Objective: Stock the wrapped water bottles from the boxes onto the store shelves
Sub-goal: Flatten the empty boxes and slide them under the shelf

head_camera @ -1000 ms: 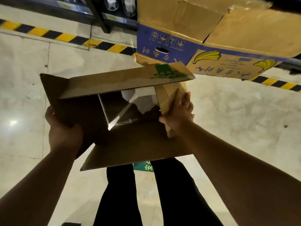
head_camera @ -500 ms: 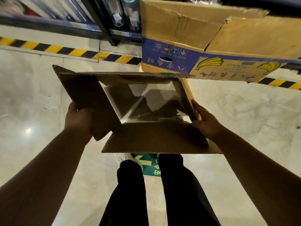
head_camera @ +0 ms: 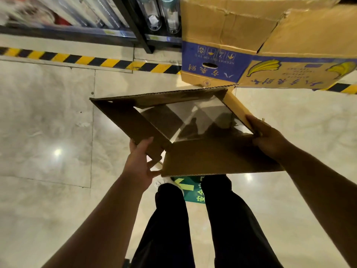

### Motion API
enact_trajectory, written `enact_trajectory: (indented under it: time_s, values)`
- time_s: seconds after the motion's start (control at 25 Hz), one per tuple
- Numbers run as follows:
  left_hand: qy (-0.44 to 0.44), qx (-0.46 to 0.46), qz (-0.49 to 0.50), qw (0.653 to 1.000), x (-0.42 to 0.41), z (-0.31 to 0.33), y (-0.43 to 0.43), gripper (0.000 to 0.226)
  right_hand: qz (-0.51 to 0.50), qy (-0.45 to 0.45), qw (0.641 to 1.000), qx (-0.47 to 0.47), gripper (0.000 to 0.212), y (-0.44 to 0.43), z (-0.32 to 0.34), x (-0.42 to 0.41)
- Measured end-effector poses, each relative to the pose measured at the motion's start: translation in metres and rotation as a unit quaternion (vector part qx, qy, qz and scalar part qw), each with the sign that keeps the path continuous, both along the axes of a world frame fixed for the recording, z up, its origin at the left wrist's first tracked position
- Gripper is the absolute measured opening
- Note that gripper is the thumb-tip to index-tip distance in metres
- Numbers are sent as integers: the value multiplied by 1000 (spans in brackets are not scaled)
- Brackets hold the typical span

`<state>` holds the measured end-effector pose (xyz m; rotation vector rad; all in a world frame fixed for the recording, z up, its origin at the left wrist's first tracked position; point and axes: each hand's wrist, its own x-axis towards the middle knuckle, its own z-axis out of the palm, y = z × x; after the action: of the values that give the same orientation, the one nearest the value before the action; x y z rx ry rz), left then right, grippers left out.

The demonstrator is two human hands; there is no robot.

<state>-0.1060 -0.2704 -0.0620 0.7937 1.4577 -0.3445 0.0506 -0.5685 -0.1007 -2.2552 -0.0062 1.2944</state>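
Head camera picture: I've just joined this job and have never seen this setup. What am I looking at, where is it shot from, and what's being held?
There is no machine here. A person wears one wide camera on the head, looking down past their own arms and black-trousered legs to a pale tiled floor. The left grip, a bare hand, pinches a side flap of an open brown cardboard box. The right grip, the other hand, holds the opposite edge. No bottles show inside the box; what shines in there is unclear. Behind it sits a bigger banana box, by the yellow-black floor stripe. At the top, clear bottles stand on the store shelf.
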Motion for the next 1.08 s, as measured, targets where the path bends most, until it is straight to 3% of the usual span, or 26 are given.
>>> enact_trajectory:
  time_s: [0.2,0.36,0.48,0.56,0.64,0.72,0.88,1.0,1.08]
  values:
    - [-77,-7,22,997,42,-4,-7,53,-29,53,998,14,88,-14,0,-1]
    - [-101,-11,73,992,68,-9,-23,51,-12,69,997,21,66,-13,7,-12]
    - [-146,-45,101,983,79,-13,-41,50,24,68,997,31,120,-7,5,-18]
    - [-158,-55,105,980,83,-15,-50,60,89,36,995,16,132,-4,-1,-22]
    - [-164,-58,103,979,89,-13,-57,63,124,-19,992,-10,113,-1,-4,-26]
    - [-175,-62,60,981,97,-9,-62,57,110,-94,989,-10,81,-2,-11,-29]
    - [-170,33,-175,969,110,-7,-68,68,86,-177,976,-91,39,-10,-13,-15]
    - [-166,144,-336,916,121,-14,-60,82,57,-202,971,-112,27,-18,-8,10]
    - [-156,236,-458,843,136,-14,-54,79,69,-216,966,-123,24,-28,-4,30]
